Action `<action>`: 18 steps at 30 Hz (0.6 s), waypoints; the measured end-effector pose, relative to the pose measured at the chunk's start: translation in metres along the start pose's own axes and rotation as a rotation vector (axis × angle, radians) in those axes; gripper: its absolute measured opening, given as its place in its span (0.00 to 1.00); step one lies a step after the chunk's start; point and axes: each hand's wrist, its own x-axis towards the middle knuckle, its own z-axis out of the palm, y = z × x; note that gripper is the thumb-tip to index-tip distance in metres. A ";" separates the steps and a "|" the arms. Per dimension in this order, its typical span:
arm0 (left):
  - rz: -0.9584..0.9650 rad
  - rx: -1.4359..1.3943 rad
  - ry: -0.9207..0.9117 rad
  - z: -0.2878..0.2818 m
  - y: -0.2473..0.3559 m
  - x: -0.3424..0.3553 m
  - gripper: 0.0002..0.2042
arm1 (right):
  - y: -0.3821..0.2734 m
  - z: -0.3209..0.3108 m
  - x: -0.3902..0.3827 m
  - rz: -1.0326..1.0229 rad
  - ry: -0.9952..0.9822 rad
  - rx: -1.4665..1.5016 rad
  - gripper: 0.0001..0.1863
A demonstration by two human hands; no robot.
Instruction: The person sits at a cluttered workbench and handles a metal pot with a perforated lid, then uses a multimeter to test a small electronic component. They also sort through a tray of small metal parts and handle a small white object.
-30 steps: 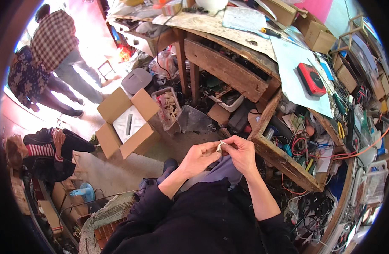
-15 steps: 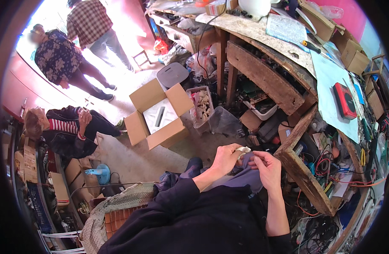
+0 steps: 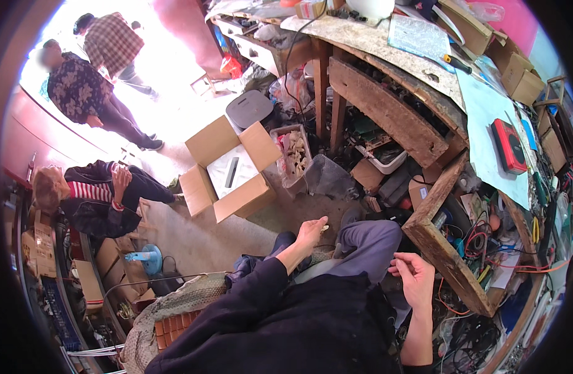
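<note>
I sit with my knees in grey trousers point(image 3: 367, 240) in front of me. My left hand point(image 3: 311, 232) reaches forward over my left knee and pinches a small pale piece point(image 3: 324, 228) at its fingertips. My right hand point(image 3: 414, 277) hovers lower, beside my right thigh, palm up with the fingers curled and the thumb against the index finger. Nothing shows clearly in it. The two hands are well apart. A worn wooden frame point(image 3: 445, 252) full of tangled wires lies just right of my right hand.
A cluttered wooden workbench point(image 3: 392, 112) curves along the right, with a red device point(image 3: 508, 146) on a pale blue sheet. An open cardboard box point(image 3: 227, 171) and a clear bin point(image 3: 293, 153) stand on the floor ahead. Two people stand and one sits at the left.
My hands, joined on the small pale piece a second ago, have parted. The left moved forward with the piece and the right dropped back toward my side.
</note>
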 end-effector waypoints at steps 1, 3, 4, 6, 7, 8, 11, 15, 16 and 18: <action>-0.003 0.026 0.007 -0.003 -0.003 0.007 0.16 | 0.000 -0.001 -0.003 -0.019 0.014 -0.023 0.08; -0.049 -0.001 -0.001 -0.014 -0.008 0.022 0.11 | -0.003 -0.002 -0.008 -0.047 0.026 -0.073 0.08; -0.055 -0.017 0.018 -0.019 -0.012 0.032 0.09 | -0.005 -0.001 -0.009 -0.058 0.025 -0.103 0.08; -0.057 -0.049 0.054 -0.028 -0.014 0.047 0.06 | -0.010 -0.002 -0.011 -0.079 0.019 -0.145 0.07; -0.034 -0.014 0.106 -0.030 -0.006 0.051 0.03 | -0.011 -0.003 -0.012 -0.085 0.017 -0.158 0.07; 0.038 -0.006 0.129 -0.037 -0.008 0.061 0.04 | -0.013 -0.004 -0.014 -0.091 0.008 -0.171 0.07; 0.064 -0.032 0.175 -0.057 0.014 0.101 0.08 | -0.015 -0.011 -0.017 -0.129 -0.016 -0.231 0.08; 0.226 -0.151 0.287 -0.071 0.093 0.133 0.22 | -0.008 -0.017 -0.021 -0.106 -0.042 -0.230 0.08; 0.203 0.015 0.336 -0.090 0.096 0.147 0.27 | -0.007 -0.016 -0.025 -0.111 -0.051 -0.248 0.08; 0.380 0.559 0.657 -0.107 0.102 0.151 0.30 | -0.010 -0.017 -0.026 -0.136 -0.058 -0.281 0.07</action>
